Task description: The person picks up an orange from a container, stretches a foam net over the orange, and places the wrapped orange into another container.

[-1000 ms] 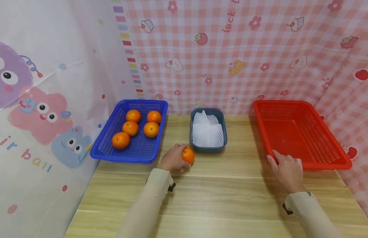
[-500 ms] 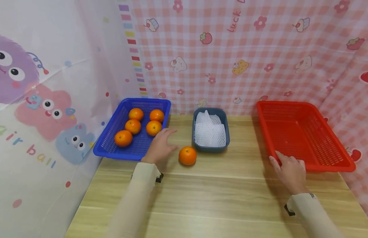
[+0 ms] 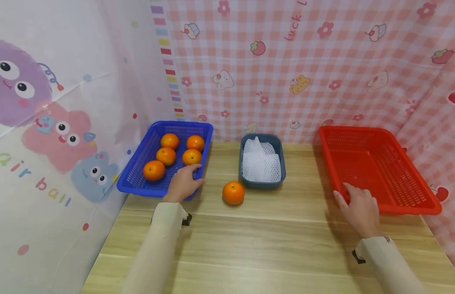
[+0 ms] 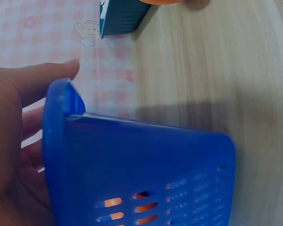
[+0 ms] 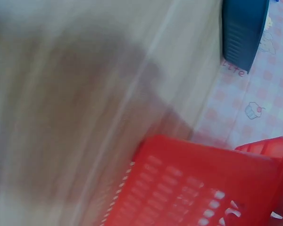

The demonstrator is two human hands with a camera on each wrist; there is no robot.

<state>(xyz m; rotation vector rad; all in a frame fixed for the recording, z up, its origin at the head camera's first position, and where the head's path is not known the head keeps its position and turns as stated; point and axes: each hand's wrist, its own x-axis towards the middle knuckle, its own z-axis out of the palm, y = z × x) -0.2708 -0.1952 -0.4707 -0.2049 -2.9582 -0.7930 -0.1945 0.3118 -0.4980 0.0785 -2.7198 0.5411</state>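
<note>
My left hand (image 3: 182,182) is at the near right corner of the blue basket (image 3: 140,190). Its fingers reach over the rim and the thumb lies outside; in the left wrist view the thumb (image 4: 47,77) stands off the rim. Inside that basket are several oranges (image 3: 154,170). One more orange (image 3: 233,193) sits alone on the table, to the right of the left hand. My right hand (image 3: 361,210) holds the near left corner of the red basket (image 3: 363,163), fingers over the rim, thumb outside. In the right wrist view that hand is almost out of frame beside the red basket (image 5: 188,174).
Between the two baskets stands a small dark blue-green tub (image 3: 262,184) filled with white foam fruit nets (image 3: 260,163). The wooden table (image 3: 271,245) meets a pink checked cloth (image 3: 271,61) at the back, with a white printed cloth (image 3: 95,81) on the left.
My left hand has let go of the single orange, leaving it on the table, and moved left to the blue basket's corner. The right hand has stayed at the red basket.
</note>
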